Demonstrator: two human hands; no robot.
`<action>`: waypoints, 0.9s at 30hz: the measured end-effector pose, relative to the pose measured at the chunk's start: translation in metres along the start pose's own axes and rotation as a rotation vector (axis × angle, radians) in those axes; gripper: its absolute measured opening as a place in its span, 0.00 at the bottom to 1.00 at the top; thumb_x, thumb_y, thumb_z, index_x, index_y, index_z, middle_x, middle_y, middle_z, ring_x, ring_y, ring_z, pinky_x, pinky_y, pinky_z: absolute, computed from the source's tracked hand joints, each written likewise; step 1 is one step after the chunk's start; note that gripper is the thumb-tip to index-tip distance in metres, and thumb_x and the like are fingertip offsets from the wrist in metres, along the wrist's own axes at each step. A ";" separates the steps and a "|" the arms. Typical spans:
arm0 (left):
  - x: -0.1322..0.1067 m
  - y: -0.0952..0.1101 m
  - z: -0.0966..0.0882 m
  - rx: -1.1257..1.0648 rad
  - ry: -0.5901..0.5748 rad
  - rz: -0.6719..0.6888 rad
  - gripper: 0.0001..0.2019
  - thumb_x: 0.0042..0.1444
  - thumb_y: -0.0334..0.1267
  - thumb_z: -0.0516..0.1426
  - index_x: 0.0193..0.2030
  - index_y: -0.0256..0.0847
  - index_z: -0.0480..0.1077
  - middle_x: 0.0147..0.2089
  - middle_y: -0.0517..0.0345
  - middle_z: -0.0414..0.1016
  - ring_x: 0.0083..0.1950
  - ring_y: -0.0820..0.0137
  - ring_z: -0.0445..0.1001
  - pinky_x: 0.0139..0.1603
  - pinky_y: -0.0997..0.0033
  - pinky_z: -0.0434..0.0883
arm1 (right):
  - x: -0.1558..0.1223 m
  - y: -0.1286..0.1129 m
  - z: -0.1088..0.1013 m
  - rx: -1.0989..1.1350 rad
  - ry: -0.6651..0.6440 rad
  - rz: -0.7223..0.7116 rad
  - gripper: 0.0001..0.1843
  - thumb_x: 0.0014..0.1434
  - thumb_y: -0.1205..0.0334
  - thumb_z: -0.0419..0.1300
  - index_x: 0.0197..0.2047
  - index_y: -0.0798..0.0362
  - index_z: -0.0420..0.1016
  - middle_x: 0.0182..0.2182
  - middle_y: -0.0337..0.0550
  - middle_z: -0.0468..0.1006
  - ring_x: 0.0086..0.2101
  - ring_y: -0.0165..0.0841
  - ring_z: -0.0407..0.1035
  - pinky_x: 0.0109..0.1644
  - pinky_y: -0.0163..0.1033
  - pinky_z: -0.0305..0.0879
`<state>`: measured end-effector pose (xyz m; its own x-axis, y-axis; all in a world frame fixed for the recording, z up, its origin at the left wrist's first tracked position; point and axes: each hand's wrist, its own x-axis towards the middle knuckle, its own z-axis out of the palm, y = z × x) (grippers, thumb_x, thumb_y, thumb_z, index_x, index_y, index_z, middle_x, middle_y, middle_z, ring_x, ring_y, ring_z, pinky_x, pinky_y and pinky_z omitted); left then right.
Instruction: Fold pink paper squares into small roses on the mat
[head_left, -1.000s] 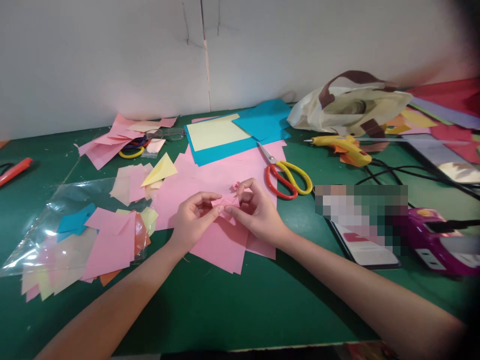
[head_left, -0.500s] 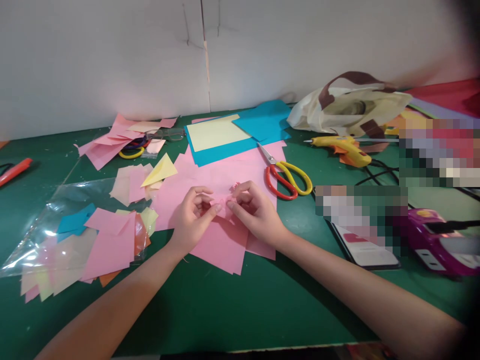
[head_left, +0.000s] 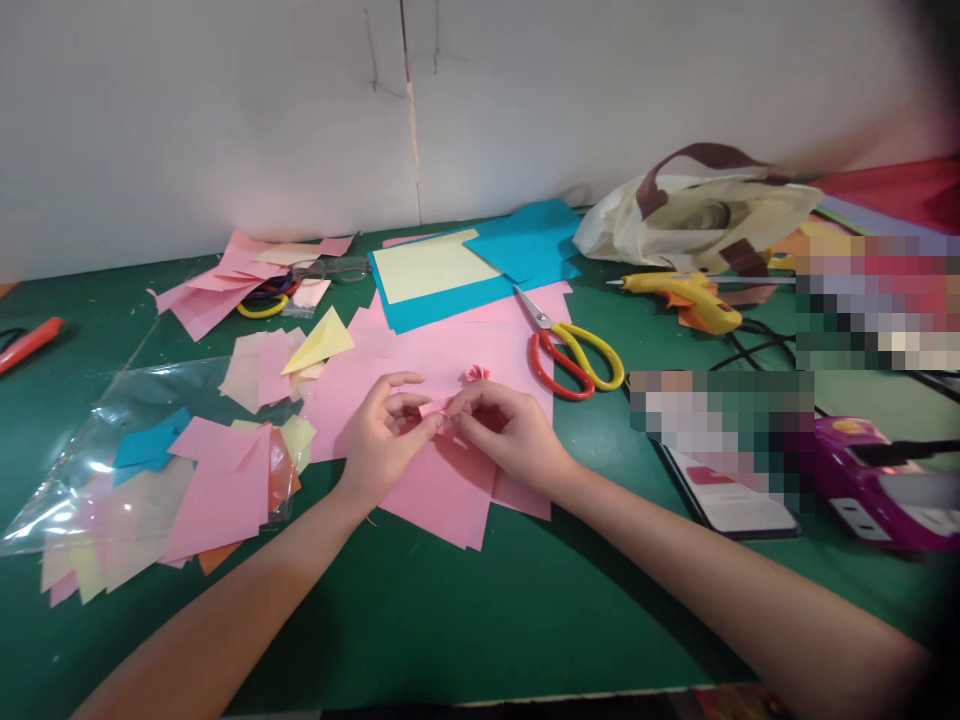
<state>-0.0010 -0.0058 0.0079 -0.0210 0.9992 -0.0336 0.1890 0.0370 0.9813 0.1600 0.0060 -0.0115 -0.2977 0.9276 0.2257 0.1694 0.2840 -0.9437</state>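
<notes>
Head view: small pink paper (head_left: 431, 408) between left hand (head_left: 382, 435) and right hand (head_left: 514, 425), both pinched closed on it.

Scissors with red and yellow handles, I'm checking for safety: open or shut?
Shut: the scissors' blades lie together, tapering to one tip.

Muted light glares off the plastic bag (head_left: 94, 462), with a dark right edge and pixelation partly over the phone (head_left: 739, 502).
</notes>
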 end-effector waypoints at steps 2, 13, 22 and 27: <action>0.001 0.001 0.000 -0.038 -0.007 -0.026 0.19 0.45 0.34 0.64 0.44 0.40 0.66 0.33 0.58 0.76 0.35 0.69 0.77 0.36 0.71 0.75 | 0.000 -0.001 0.000 -0.002 0.002 -0.003 0.06 0.54 0.71 0.55 0.32 0.52 0.71 0.28 0.39 0.75 0.30 0.30 0.69 0.36 0.38 0.65; 0.003 -0.004 -0.002 -0.127 -0.037 -0.011 0.19 0.46 0.35 0.63 0.45 0.40 0.66 0.31 0.60 0.74 0.33 0.72 0.74 0.36 0.73 0.73 | -0.003 -0.007 -0.001 0.010 -0.036 -0.025 0.04 0.55 0.68 0.56 0.33 0.52 0.71 0.28 0.40 0.75 0.30 0.30 0.70 0.35 0.38 0.66; -0.001 0.000 -0.001 -0.044 -0.035 0.040 0.20 0.44 0.32 0.63 0.45 0.41 0.65 0.30 0.61 0.74 0.33 0.72 0.75 0.34 0.74 0.72 | -0.002 -0.005 0.002 0.151 0.028 0.027 0.14 0.55 0.66 0.60 0.42 0.49 0.60 0.31 0.39 0.75 0.34 0.33 0.74 0.39 0.40 0.68; 0.000 0.000 0.000 -0.134 -0.018 -0.010 0.22 0.44 0.33 0.64 0.47 0.40 0.65 0.30 0.62 0.74 0.31 0.72 0.75 0.34 0.73 0.75 | 0.000 -0.005 0.001 0.214 0.029 0.092 0.16 0.56 0.66 0.59 0.45 0.48 0.57 0.26 0.36 0.76 0.32 0.32 0.74 0.38 0.41 0.67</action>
<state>-0.0010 -0.0055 0.0075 -0.0045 0.9989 -0.0459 0.0559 0.0461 0.9974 0.1581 0.0039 -0.0072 -0.2622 0.9547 0.1405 -0.0098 0.1429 -0.9897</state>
